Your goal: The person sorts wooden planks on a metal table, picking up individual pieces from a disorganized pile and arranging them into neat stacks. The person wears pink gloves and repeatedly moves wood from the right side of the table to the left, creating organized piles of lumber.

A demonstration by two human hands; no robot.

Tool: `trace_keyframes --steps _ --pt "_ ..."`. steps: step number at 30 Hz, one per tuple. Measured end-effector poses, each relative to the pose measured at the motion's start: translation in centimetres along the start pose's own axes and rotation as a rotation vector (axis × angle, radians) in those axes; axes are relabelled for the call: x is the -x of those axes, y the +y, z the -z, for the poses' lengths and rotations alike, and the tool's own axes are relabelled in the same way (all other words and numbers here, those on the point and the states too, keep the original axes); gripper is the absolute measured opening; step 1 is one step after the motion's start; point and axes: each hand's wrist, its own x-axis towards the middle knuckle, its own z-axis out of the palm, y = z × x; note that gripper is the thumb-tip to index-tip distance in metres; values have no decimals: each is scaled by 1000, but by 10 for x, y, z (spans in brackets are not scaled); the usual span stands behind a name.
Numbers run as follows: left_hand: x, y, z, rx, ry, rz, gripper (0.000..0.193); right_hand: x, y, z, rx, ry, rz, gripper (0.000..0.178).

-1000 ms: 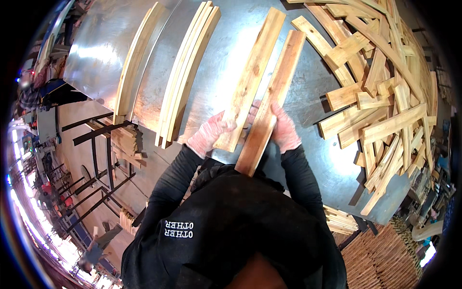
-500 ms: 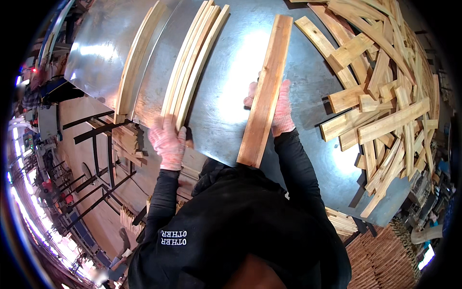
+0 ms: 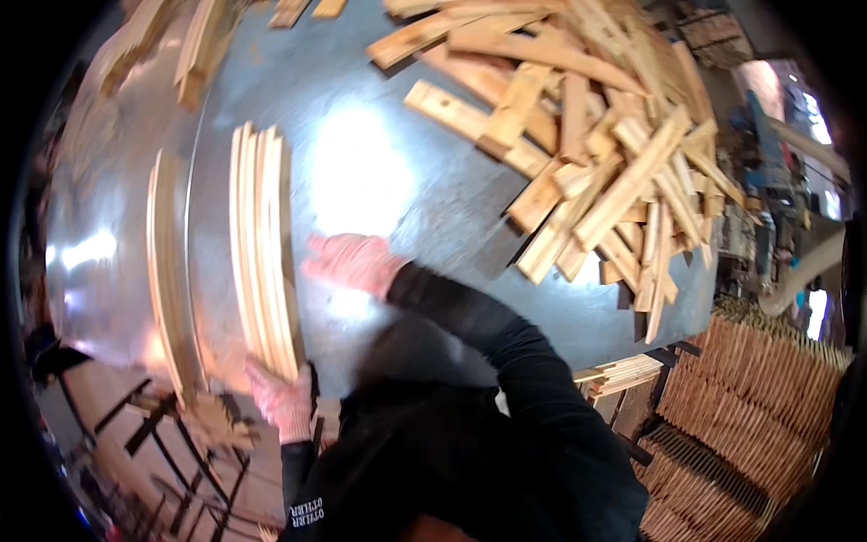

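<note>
Pinching wooden strips [image 3: 264, 244], left hand [image 3: 285, 405]; right hand [image 3: 354, 262], blurred, cannot tell if spread; white lettering [image 3: 307, 513] on black garment [image 3: 424, 443]

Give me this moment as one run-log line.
Left hand: touching near end of board row | Right hand: blurred, over metal table, no board visible | Right side: loose board pile

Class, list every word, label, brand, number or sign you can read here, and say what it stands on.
Black long-sleeved fabric top: two short rows of small, tilted white letters; wording left uncopied.
Loose light-brown wooden boards: no readable text.
</note>
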Motion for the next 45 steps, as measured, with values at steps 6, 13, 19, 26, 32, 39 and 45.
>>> trace_keyframes --steps 6,13,19,26,32,39,45 --pt "1 28 25 -463 -31 -40 115 21 184 290 710 633 -338 55" --pt "15 141 24 233 308 -396 89 14 326 368 1012 659 -398 63" --pt "22 288 15 989 -207 -447 97 32 190 364 503 268 -42 36" --pt "4 447 42 1434 -690 -594 51 43 130 338 -233 384 697 42" --pt "7 460 17 1484 -962 -360 45 67 369 459 480 980 -601 108" --pt "-19 432 -38 1826 -1123 -313 53 73 387 425 452 825 -943 77" --pt "-7 413 -25 1936 -1125 -112 51 117 348 356 648 791 -777 65"
